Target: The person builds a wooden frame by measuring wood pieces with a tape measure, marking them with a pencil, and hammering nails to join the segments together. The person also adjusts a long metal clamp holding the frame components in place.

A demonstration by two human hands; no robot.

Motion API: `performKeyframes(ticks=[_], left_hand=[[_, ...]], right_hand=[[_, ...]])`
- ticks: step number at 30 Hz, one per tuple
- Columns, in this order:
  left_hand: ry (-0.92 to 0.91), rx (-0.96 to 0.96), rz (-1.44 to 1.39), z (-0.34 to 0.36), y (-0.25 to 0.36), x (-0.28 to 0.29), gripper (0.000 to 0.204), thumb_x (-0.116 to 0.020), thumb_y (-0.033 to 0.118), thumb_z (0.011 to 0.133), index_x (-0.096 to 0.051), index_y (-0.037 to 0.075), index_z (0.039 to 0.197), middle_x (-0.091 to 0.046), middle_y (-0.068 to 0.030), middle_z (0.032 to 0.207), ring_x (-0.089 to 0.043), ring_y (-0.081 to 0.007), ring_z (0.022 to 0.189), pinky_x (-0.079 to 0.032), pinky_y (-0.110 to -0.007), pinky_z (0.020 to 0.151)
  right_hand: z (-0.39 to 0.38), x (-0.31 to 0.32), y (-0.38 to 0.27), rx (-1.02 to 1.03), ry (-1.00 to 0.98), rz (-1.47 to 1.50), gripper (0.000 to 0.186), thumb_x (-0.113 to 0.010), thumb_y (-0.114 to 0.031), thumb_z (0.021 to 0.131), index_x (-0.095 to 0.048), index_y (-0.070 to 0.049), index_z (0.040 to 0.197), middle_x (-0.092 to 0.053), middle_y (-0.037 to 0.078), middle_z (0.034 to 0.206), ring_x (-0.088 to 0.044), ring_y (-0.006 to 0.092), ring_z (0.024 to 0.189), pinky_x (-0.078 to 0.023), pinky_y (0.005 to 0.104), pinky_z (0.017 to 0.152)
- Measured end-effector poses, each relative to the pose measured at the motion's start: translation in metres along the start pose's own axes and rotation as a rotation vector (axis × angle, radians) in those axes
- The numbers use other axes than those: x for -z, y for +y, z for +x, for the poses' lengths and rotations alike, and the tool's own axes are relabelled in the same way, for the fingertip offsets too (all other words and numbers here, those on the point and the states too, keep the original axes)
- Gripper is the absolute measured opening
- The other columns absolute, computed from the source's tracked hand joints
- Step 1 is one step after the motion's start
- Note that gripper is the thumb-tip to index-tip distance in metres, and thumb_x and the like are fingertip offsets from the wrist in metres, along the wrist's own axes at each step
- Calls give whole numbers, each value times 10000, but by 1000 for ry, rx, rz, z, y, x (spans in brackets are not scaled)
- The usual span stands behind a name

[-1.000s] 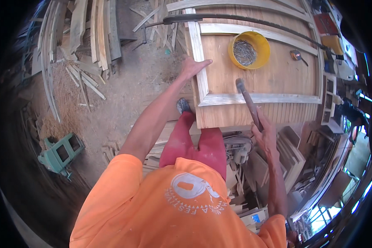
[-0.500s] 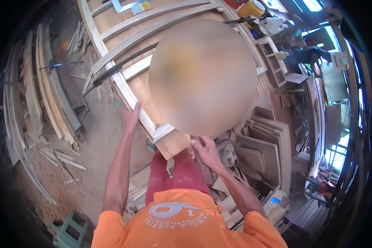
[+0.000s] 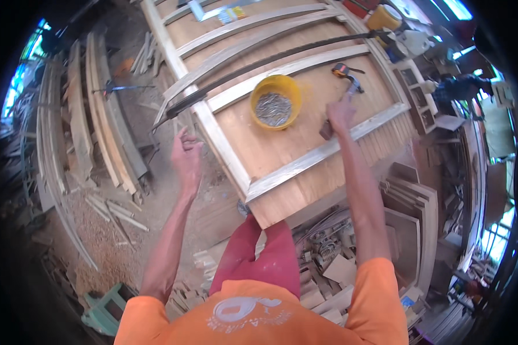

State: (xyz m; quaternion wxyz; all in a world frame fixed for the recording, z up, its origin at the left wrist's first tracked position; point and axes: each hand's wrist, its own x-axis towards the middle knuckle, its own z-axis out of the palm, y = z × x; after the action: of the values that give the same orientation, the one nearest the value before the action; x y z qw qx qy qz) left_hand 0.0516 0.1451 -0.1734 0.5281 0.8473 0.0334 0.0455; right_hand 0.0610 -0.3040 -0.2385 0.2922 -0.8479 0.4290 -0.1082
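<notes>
A framed plywood panel [image 3: 293, 146] lies before me, pale wooden strips along its edges. My right hand [image 3: 341, 117] is closed around a hammer [image 3: 326, 131] over the panel's right part; its brown handle end shows below the hand, the metal head beyond it. Next to the head is a black and orange tape measure [image 3: 340, 70]. A yellow tub [image 3: 293, 103] full of nails [image 3: 273, 109] stands on the panel between my hands. Off the panel's left edge, my left hand [image 3: 186, 154] hangs in the air, fingers loosely curled and apart, with nothing visible in them.
A long dark bar clamp [image 3: 259, 66] crosses the panel beyond the tub. Long boards [image 3: 106, 109] lie on the floor at left. Several board pieces [image 3: 411, 230] lean upright at right. Wood offcuts [image 3: 339, 270] lie near my legs. A green plastic stool [image 3: 105, 307] is at lower left.
My right hand has left the panel's near corner and reached up and right onto the hammer. The left hand has let go of the panel's left edge. The view has shifted.
</notes>
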Motion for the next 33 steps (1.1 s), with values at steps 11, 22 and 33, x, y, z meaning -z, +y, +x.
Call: performKeyframes(ticks=[11, 22, 33], left_hand=[[-13, -153, 34, 6, 70, -21, 510, -666, -6, 993, -510, -14, 1478, -613, -90, 1259, -583, -94, 975, -497, -238, 872], [127, -186, -122, 15, 114, 34, 327, -731, 107, 1002, -632, -20, 1287, -683, -64, 1040, -621, -80, 868, -522, -238, 738], [-1193, -699, -270, 54, 265, -191, 464, -797, 349, 968, -678, 17, 1270, -726, -70, 1058, -698, -153, 979, -562, -286, 874]], right_hand=[[99, -47, 11, 513, 481, -369, 770, -726, -142, 854, -403, -7, 1540, -549, 274, 1265, -560, 430, 1180, -456, 499, 1052], [164, -32, 11, 774, 213, -372, 513, -713, -323, 978, -607, 19, 1346, -671, 247, 1191, -691, 405, 1027, -545, 504, 907], [-92, 202, -37, 502, -188, 639, 621, -374, -553, 1143, -657, -34, 1331, -581, -2, 895, -532, 88, 791, -415, 246, 681]])
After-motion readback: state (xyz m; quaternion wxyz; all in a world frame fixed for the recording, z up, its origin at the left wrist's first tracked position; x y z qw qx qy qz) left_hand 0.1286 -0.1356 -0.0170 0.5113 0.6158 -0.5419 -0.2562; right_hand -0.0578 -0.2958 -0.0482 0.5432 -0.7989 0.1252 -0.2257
